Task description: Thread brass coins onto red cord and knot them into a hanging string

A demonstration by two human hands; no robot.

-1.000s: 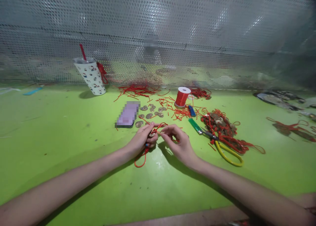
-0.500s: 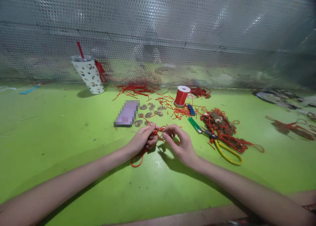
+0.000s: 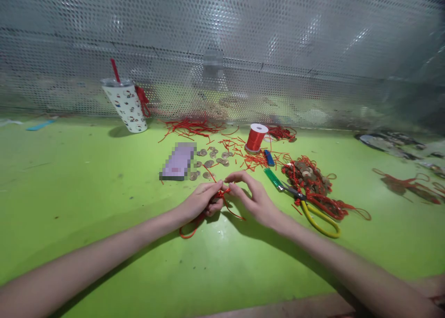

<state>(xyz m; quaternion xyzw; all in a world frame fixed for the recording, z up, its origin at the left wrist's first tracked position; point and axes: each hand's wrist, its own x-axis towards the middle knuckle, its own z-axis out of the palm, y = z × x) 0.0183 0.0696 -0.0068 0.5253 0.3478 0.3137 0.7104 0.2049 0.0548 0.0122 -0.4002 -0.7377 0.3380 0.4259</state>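
Note:
My left hand [image 3: 205,199] is closed on a knotted red cord [image 3: 189,231], whose loop hangs out below the palm. Thumb and forefinger pinch the knot; whatever else lies inside the fist is hidden. My right hand [image 3: 251,196] meets it fingertip to fingertip, thumb and forefinger pinching the cord beside the knot. One loose cord end sticks up past the left thumb, another trails down to the right between the hands. Just beyond the hands several brass-coloured coins [image 3: 209,163] lie scattered on the green table [image 3: 139,271].
A pixelated phone-like slab [image 3: 178,160] lies left of the coins. Behind stand a tumbler [image 3: 127,107] and a red cord spool [image 3: 256,139]. To the right are a green lighter [image 3: 273,178], a blue lighter [image 3: 269,157], yellow-handled scissors [image 3: 320,220] and a corded coin pile [image 3: 308,174].
The right fingertips have moved in against the left ones and now pinch the cord by the knot. A cord end now trails down to the right; the lower loop has shifted slightly left.

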